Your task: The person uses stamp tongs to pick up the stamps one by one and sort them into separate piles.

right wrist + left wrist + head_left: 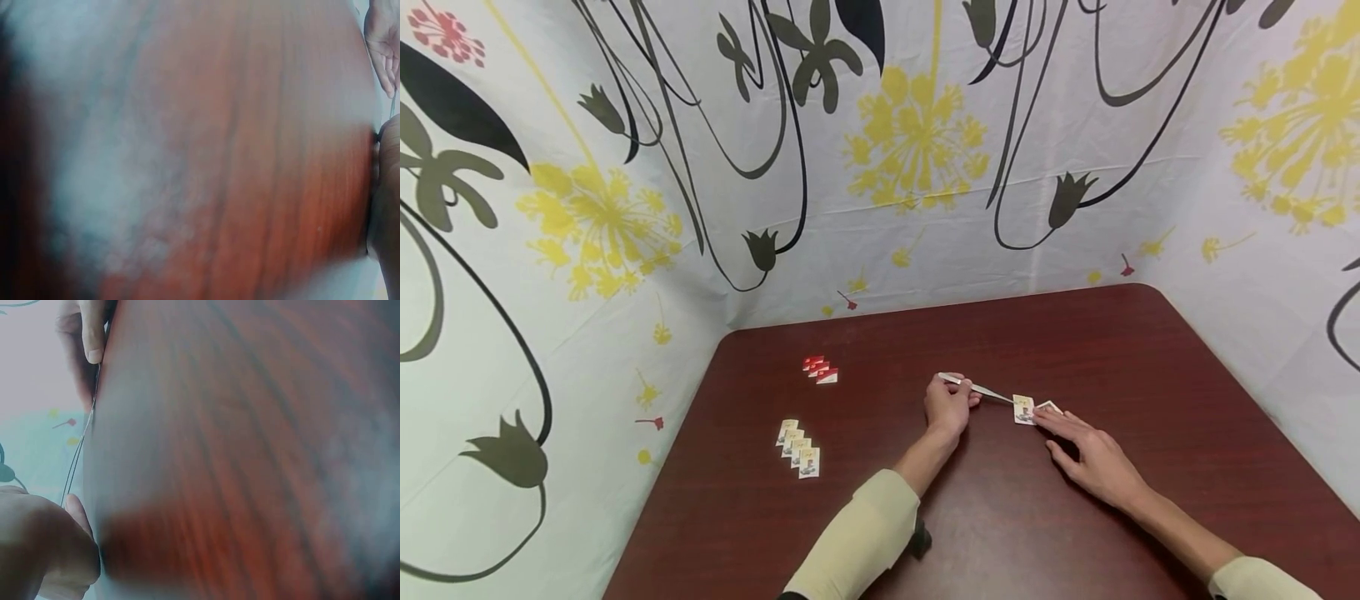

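Note:
Near the table's middle, in the head view, my left hand (947,406) pinches a pair of metal tweezers (992,392). The tips point right and reach the left edge of a small white card (1023,409) with a yellow and grey print. My right hand (1093,454) lies low over the table, fingers stretched out, fingertips at that card's right edge. A second card (1049,407) is partly hidden behind those fingers. In the left wrist view, the tweezers (76,456) run from my left hand (50,540) up toward my right hand (81,337).
Several matching printed cards (808,463) overlap in a slanting row at the left of the dark red table (880,350). Farther back lie overlapping red-and-white cards (827,377). A flower-patterned cloth (880,242) hangs behind and beside the table.

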The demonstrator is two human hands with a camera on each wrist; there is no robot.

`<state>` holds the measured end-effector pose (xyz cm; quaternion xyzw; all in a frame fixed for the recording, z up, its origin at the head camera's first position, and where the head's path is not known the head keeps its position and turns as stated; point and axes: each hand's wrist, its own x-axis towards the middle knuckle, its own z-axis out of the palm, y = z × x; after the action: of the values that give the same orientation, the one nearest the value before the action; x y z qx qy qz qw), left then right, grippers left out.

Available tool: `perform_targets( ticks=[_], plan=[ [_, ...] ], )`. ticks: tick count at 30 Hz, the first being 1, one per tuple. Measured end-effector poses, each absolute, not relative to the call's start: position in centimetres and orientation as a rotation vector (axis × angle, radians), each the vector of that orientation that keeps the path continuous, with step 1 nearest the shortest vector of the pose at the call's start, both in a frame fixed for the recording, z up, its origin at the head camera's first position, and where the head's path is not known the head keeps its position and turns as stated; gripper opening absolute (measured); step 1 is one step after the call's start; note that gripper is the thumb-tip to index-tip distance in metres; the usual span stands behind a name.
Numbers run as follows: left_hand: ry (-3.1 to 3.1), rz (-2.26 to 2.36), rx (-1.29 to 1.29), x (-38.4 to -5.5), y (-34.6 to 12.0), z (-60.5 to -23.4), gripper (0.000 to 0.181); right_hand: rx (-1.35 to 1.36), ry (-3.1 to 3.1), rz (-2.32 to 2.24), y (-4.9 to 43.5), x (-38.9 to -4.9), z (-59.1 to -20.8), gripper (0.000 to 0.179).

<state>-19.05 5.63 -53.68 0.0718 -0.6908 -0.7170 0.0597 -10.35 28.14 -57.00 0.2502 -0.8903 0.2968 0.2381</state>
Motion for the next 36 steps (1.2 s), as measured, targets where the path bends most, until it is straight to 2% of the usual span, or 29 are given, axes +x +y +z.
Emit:
perform_targets(
  ticks=[10,15,20,36],
  plan=[
    [-1.998,-2.294,0.148,-20.0,2.1,-52.2,0.01,0.676,-2.432,0.826,28.0,-10.3,-56.9,0.056],
    [-1.951,-2.36,0.112,-20.4,-1.1,-51.7,0.018,0.683,-2.415,0.835,28.1,-10.3,-56.9,0.057],
    [-1.968,-2.368,0.117,-20.3,-5.2,-51.1,0.015,0.685,-2.425,0.858,28.1,-10.3,-56.8,0.059],
    [-2.244,-2.14,0.262,-16.5,-19.3,-50.4,0.023,0.677,-2.439,0.852,28.3,-10.5,-57.0,0.06]
  ],
)
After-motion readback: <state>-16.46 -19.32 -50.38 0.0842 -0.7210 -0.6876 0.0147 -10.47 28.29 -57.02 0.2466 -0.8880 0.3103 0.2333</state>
